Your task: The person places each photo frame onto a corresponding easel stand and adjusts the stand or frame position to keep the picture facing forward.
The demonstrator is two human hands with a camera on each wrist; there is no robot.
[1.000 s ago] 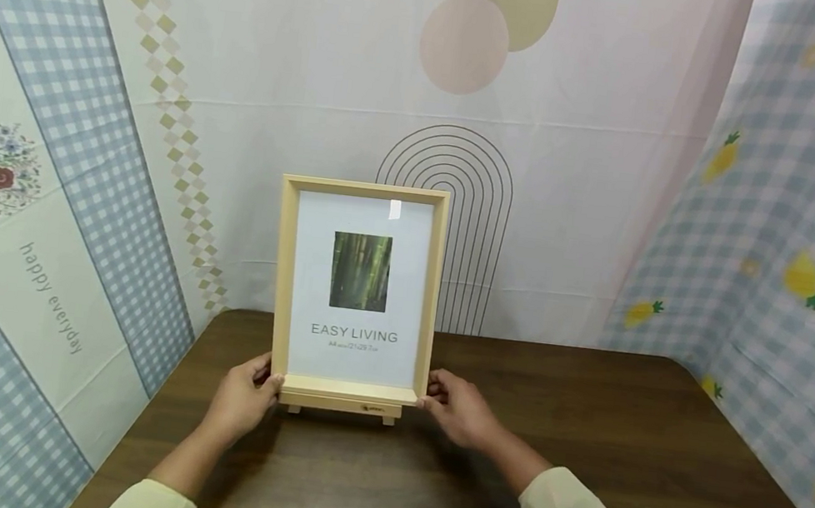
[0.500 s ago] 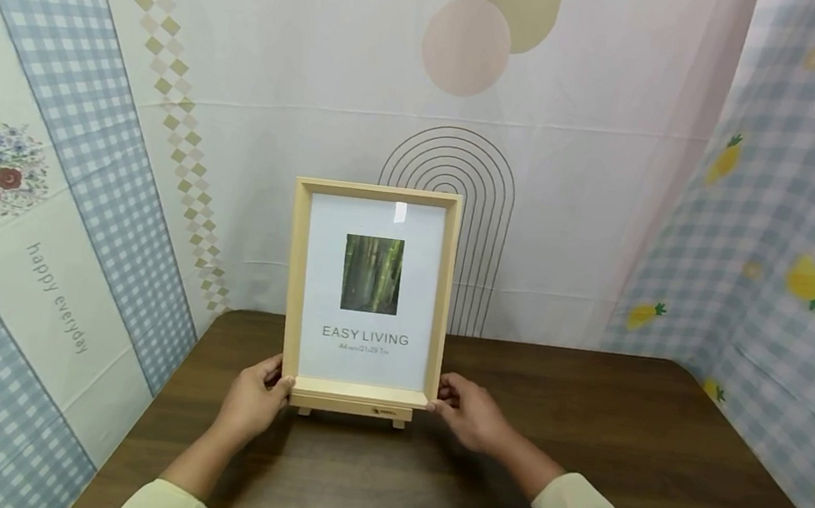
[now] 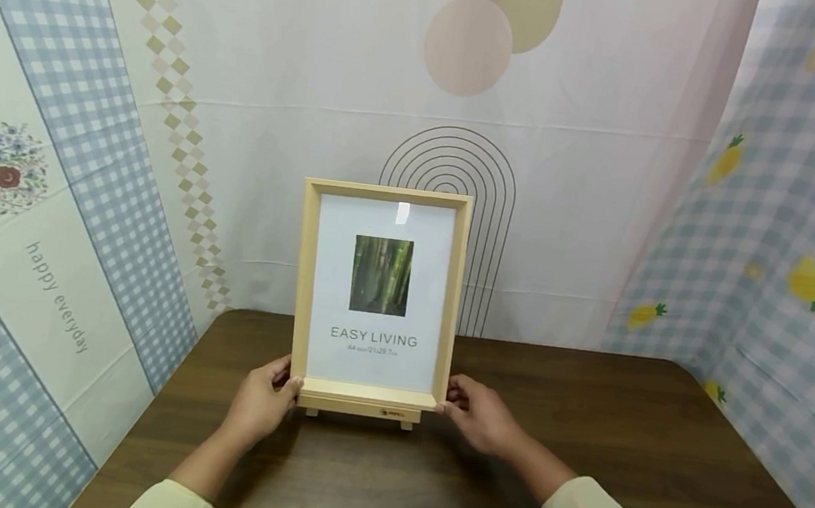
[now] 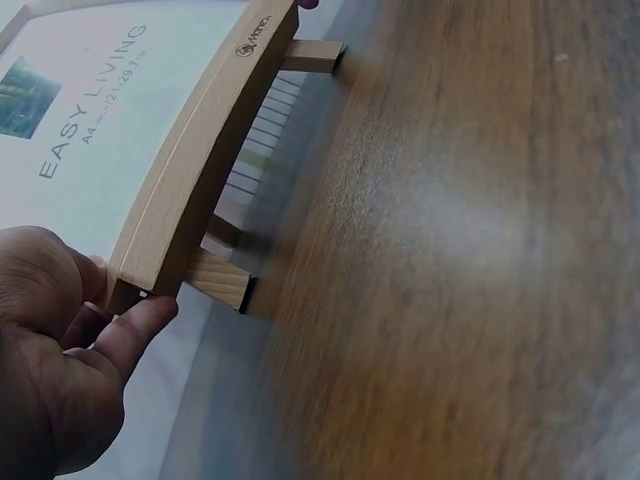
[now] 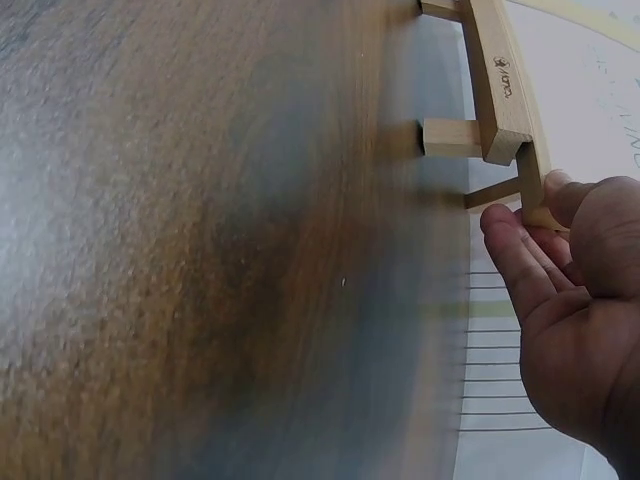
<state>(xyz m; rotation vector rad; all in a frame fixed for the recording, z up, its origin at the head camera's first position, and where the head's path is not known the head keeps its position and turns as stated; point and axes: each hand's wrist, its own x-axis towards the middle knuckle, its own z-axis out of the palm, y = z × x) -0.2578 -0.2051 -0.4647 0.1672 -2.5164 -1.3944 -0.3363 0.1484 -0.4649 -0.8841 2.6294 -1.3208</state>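
A pale wooden picture frame [image 3: 303,292] stands upright on the ledge of a small wooden easel [image 3: 360,409]. Behind its glazing is a white sheet with a small forest picture and the words EASY LIVING. My left hand [image 3: 263,397] grips the frame's lower left corner, and in the left wrist view its fingers also touch the end of the easel ledge [image 4: 200,150]. At the lower right corner my right hand [image 3: 483,418] pinches the frame, thumb in front and fingers behind. The right wrist view shows the easel's legs [image 5: 455,138] at the tabletop; most of the easel's back is hidden.
Both stand on a dark brown wooden table [image 3: 586,408]. Patterned cloth [image 3: 570,222] hangs behind it, with checked cloth [image 3: 784,330] on the right and another printed cloth [image 3: 80,208] on the left.
The picture frame and easel have shifted a short way to the right together, with both hands keeping their grip and moving along. The head view has also shifted very slightly.
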